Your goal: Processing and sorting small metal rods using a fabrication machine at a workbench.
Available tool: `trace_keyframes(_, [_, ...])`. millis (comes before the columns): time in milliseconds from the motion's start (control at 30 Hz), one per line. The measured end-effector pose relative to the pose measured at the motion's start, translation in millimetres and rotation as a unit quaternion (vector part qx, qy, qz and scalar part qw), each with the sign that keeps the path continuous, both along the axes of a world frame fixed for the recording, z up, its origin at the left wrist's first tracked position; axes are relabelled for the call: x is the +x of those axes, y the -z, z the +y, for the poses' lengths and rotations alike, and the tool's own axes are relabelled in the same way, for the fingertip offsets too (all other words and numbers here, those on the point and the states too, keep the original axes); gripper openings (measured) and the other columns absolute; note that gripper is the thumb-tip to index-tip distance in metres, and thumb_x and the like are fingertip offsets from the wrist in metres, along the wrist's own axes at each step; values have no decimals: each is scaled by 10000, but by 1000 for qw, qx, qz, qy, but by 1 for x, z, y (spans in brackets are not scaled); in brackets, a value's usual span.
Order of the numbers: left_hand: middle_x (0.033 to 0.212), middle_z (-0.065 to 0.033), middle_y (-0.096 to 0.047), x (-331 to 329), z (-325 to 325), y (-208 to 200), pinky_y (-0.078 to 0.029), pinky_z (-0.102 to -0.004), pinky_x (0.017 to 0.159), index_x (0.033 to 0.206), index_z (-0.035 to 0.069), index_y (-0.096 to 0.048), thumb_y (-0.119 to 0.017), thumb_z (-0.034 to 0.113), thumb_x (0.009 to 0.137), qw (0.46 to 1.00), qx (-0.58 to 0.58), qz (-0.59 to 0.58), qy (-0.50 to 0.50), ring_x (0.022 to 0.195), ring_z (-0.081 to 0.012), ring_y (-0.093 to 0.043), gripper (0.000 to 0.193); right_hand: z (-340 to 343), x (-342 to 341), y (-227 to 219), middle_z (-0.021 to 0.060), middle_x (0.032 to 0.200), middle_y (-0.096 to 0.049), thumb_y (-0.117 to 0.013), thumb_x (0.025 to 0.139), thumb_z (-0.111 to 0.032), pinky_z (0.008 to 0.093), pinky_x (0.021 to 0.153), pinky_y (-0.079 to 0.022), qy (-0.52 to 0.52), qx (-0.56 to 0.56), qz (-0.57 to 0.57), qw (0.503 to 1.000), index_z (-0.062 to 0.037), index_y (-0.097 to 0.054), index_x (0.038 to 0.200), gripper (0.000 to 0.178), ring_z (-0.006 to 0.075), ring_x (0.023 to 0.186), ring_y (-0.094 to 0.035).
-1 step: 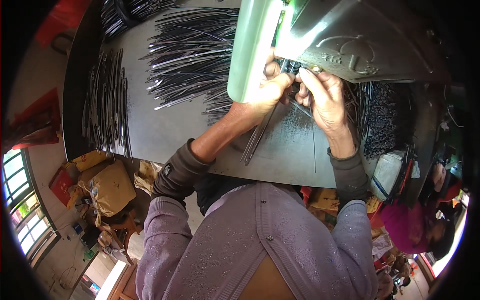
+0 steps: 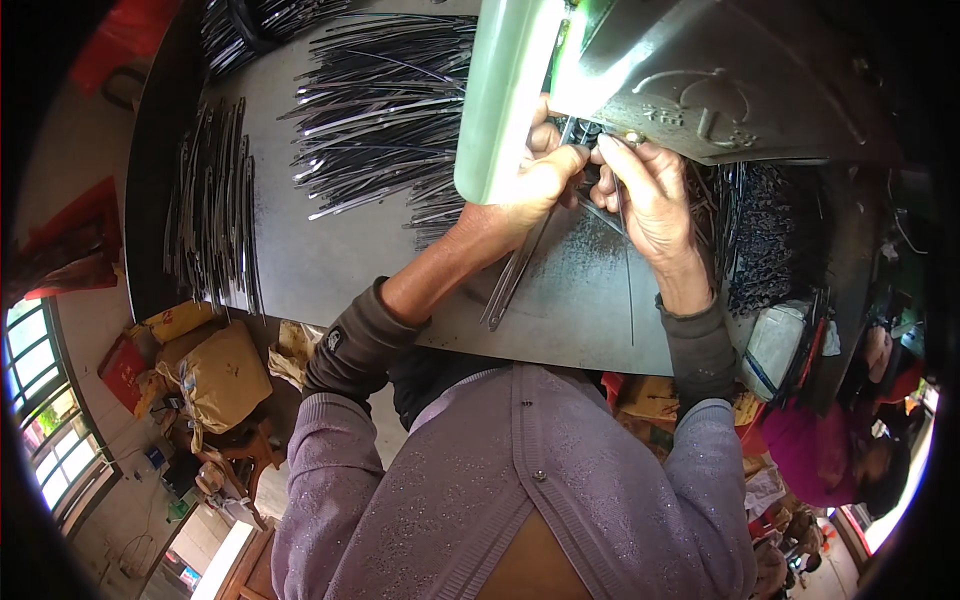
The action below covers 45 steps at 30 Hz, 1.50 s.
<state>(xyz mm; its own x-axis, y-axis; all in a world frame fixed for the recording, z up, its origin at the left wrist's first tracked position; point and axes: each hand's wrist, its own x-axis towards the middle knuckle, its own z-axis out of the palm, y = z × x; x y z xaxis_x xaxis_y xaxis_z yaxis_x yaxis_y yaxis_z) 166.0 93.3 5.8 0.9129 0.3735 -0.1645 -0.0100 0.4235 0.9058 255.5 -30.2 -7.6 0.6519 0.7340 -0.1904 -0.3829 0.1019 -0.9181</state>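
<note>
We pinch a bundle of thin metal rods (image 2: 520, 265) with both our left hand (image 2: 535, 180) and right hand (image 2: 650, 195); its long axis slants near-left to far-right.

rod pile (image 2: 385, 115) behind left hand (image 2: 535, 185) | rod row (image 2: 215, 205) far left on table (image 2: 330, 255)

Nothing differs between the two pictures: both come from the same moment. The left hand (image 2: 540, 180) and right hand (image 2: 650, 195) sit in the same spots under the grey machine (image 2: 720, 80), pinching the same thin dark metal rods (image 2: 515, 275), and nothing on the tabletop (image 2: 330, 250) has shifted
</note>
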Motion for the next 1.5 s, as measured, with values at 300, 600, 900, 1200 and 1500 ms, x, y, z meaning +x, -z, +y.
trace_keyframes(300, [641, -54, -545, -1, 1, -2, -426, -212, 444, 785, -16, -528, -536, 25, 805, 999, -29, 38, 18, 510, -109, -517, 46, 0, -2, -3, 13, 601, -541, -539, 862, -100, 193, 463, -395, 11, -54, -56, 997, -1, -595, 827, 119, 62, 486, -484])
trace_keyframes(600, [683, -47, -597, 0, 2, 4, -445, -215, 456, 892, -30, -581, -547, 7, 758, 999, -13, 44, 5, 582, -96, -557, 143, -2, 7, -12, -5, 582, -541, -550, 859, -154, 170, 429, -393, -44, -82, -11, 996, -7, -598, 778, 174, 44, 471, -492])
trace_keyframes(900, [715, -63, -615, 2, 1, 4, -458, -211, 541, 902, -39, -588, -589, -24, 746, 996, -85, 20, -27, 585, -106, -560, 157, -13, -28, -14, 91, 585, -590, -461, 911, -243, 207, 445, -464, -150, -131, -2, 980, 38, -580, 737, 351, 120, 468, -567])
trace_keyframes(1200, [689, -58, -624, 14, 0, -6, -451, -236, 608, 778, -20, -628, -633, -35, 712, 997, -50, 1, -59, 599, -107, -564, 67, -10, -14, -23, 93, 541, -568, -457, 907, -255, 224, 439, -472, -159, -138, -12, 978, 28, -551, 713, 355, 145, 463, -574])
trace_keyframes(1500, [671, -54, -624, 12, -2, -4, -437, -224, 586, 782, -14, -635, -624, -16, 729, 998, -10, 16, -64, 596, -87, -550, 54, -11, -13, -21, 95, 535, -570, -490, 891, -240, 218, 421, -463, -148, -158, -72, 974, 44, -566, 684, 359, 128, 440, -563])
